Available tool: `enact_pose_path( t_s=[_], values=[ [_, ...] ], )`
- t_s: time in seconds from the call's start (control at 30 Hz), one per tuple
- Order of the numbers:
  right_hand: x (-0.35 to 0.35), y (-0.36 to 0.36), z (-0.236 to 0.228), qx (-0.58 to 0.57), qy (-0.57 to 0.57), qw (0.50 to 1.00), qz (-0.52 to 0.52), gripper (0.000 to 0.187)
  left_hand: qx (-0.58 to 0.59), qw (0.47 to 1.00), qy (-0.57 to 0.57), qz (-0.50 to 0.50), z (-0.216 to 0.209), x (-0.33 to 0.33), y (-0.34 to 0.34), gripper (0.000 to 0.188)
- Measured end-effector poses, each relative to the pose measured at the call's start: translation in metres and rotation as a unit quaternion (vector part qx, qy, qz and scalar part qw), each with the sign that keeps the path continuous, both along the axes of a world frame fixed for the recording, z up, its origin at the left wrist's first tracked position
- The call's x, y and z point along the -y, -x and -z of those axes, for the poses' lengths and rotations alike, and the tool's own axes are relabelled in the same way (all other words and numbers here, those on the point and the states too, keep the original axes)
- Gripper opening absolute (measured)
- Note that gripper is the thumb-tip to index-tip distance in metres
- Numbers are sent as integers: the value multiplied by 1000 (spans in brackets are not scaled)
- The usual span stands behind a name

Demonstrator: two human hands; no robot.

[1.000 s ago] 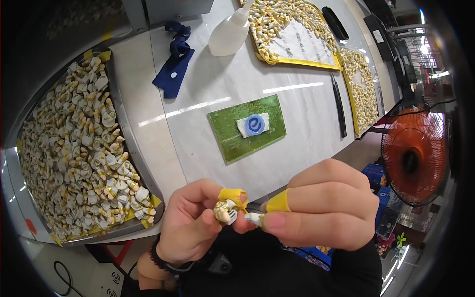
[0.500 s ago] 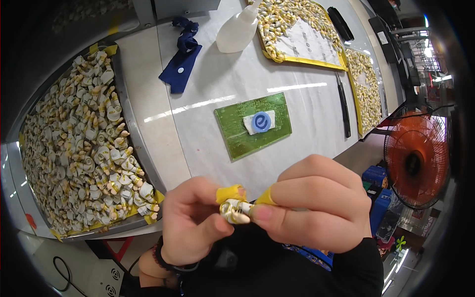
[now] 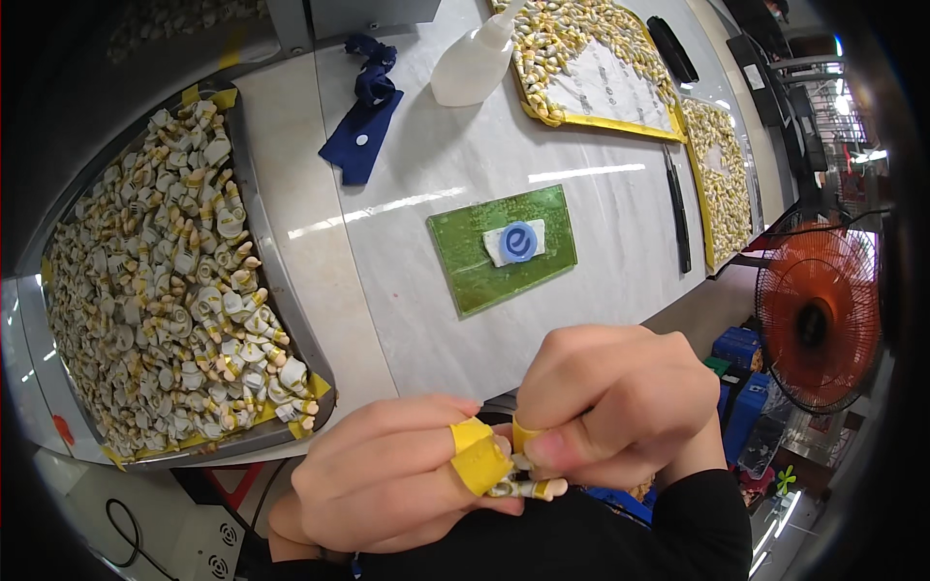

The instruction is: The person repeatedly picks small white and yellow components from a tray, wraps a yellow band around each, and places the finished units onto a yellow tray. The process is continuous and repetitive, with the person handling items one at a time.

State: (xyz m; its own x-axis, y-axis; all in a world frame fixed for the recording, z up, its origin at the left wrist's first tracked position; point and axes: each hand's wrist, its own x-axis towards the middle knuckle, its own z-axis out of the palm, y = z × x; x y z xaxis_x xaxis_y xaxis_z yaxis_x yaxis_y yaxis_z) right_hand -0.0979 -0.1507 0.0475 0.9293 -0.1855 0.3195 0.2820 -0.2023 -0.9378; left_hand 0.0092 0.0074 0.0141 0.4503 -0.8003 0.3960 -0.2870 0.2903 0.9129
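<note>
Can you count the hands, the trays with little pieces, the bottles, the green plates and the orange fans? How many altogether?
Hands: 2 (left hand, right hand)
Trays: 3 (left tray, upper tray, right tray)
Bottle: 1
Green plate: 1
Orange fan: 1
Total: 8

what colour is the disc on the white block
Light blue with a dark curl: the disc, head view.

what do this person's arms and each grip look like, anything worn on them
Each grip is a human hand with five-fingered build. The left grip has a wide yellow finger cover; the right grip shows a smaller patch of yellow wrap on one finger. The right forearm has a plain black sleeve. A dark wristband partly shows at the left wrist.
</note>
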Motion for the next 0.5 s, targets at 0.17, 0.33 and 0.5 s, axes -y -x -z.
enact_pose_path(
  t_s=[0.17,0.33,0.5],
  values=[
    [0,1,-1,9,2,1000,6,9,-4,1000,3,-13,-2,3,2,32],
    [1,1,-2,11,3,1000,2,10,-5,1000,-4,-10,-3,2,1,32],
    [-1,3,0,12,8,1000,19,12,-24,999,-8,46,-1,6,-3,26]
  ],
)
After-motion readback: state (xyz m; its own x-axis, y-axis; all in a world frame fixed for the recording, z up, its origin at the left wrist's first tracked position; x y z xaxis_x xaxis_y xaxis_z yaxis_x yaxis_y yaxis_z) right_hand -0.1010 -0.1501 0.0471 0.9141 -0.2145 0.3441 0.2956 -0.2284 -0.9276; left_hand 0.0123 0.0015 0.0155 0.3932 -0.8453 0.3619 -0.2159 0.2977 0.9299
